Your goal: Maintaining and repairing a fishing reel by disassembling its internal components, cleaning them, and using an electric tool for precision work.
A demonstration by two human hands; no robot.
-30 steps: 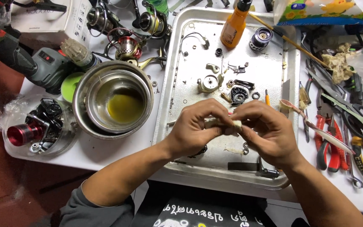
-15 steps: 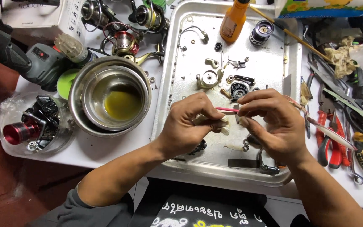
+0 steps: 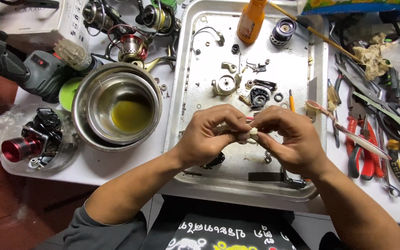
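Left hand (image 3: 211,134) and right hand (image 3: 288,139): both over metal tray (image 3: 188,92), fingertips meeting at centre; fingers curled shut, jointly pinching small pale wad (image 3: 253,134), with thin red rod (image 3: 249,118) showing between them; exact grip on rod cannot tell; tray: scattered small reel parts (image 3: 241,83), orange bottle (image 3: 251,21) at far end; left of tray: steel bowl (image 3: 116,109) with yellow oil; right of tray: red-handled pliers (image 3: 362,139), scissors (image 3: 385,111).
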